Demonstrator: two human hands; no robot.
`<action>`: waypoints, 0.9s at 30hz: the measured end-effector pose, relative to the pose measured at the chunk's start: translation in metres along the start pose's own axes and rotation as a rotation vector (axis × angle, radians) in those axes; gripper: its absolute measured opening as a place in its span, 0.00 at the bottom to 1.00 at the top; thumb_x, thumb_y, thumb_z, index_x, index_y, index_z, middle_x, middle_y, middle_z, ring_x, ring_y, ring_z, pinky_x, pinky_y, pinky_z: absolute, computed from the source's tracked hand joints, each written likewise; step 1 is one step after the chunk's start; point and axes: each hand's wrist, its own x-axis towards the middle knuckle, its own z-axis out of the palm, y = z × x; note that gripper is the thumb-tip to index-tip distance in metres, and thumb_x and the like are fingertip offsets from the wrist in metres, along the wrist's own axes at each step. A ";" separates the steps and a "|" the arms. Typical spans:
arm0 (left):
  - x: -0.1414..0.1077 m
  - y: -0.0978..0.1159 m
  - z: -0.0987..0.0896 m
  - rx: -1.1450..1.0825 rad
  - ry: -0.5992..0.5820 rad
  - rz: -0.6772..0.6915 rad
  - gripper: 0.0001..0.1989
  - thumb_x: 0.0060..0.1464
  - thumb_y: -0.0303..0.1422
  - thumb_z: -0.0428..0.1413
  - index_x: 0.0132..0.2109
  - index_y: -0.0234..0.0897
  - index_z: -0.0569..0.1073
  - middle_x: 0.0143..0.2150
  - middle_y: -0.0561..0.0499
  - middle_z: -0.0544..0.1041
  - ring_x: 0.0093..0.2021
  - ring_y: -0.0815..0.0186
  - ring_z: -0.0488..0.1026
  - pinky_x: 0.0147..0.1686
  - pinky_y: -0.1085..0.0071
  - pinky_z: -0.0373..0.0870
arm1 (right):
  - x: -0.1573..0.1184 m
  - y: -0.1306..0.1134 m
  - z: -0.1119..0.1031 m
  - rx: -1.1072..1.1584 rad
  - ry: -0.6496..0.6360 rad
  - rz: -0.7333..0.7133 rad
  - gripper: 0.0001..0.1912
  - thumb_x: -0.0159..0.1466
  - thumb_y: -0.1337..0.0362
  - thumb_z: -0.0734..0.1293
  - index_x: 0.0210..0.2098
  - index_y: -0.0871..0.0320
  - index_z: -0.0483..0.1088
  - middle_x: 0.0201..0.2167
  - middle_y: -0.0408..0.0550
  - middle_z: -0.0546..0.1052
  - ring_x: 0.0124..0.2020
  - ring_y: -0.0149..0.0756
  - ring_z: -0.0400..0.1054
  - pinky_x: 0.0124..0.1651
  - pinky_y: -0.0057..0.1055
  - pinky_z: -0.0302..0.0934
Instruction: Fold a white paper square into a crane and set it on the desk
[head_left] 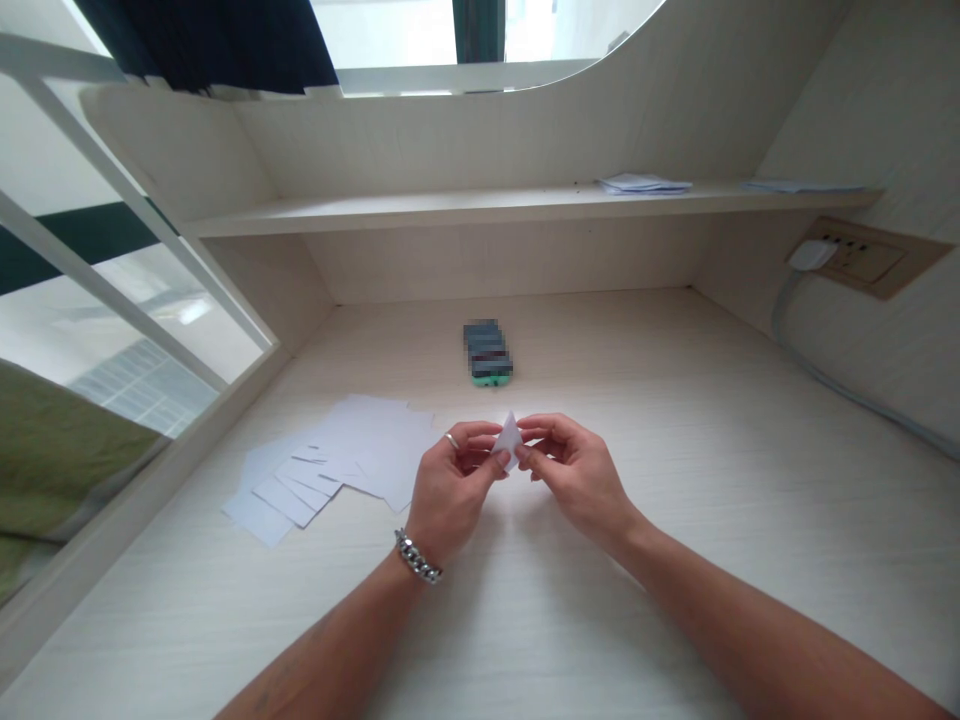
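Between my two hands is a small folded piece of white paper (pixel 508 440), its pointed tip facing up and away from me. My left hand (pixel 457 480), with a ring and a chain bracelet at the wrist, pinches its left side between thumb and fingers. On the other side my right hand (pixel 574 470) grips the paper's right edge with thumb and fingertips. Both hands hover over the middle of the desk (pixel 480 640). Left of them lie several loose white paper sheets (pixel 382 440), overlapping, with smaller pieces on top.
Beyond my hands lies a dark blurred-out object with a green end (pixel 487 355). A shelf (pixel 450 208) spans the back, bearing a stack of papers (pixel 643 184). At right, a plug (pixel 812 255) sits in a wall socket (pixel 874 260), its cable (pixel 840 390) running down.
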 end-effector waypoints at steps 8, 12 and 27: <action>0.001 -0.001 0.001 0.018 0.018 -0.014 0.09 0.49 0.30 0.64 0.38 0.33 0.74 0.33 0.49 0.80 0.33 0.63 0.78 0.34 0.67 0.78 | 0.001 -0.002 0.000 -0.003 0.018 0.002 0.09 0.58 0.65 0.71 0.39 0.58 0.74 0.35 0.47 0.77 0.29 0.32 0.71 0.30 0.29 0.65; 0.000 -0.002 0.000 0.030 0.016 -0.017 0.09 0.49 0.30 0.64 0.38 0.33 0.74 0.34 0.49 0.79 0.32 0.65 0.78 0.34 0.68 0.78 | 0.001 -0.004 0.000 -0.012 0.008 0.016 0.07 0.57 0.64 0.72 0.35 0.58 0.74 0.30 0.45 0.77 0.28 0.33 0.71 0.30 0.29 0.65; 0.002 0.009 -0.005 -0.015 -0.051 -0.231 0.12 0.49 0.38 0.64 0.34 0.32 0.77 0.30 0.50 0.77 0.31 0.68 0.74 0.31 0.72 0.77 | -0.005 0.000 -0.003 -0.123 -0.209 -0.063 0.05 0.59 0.69 0.68 0.32 0.54 0.76 0.41 0.48 0.75 0.42 0.38 0.70 0.38 0.32 0.67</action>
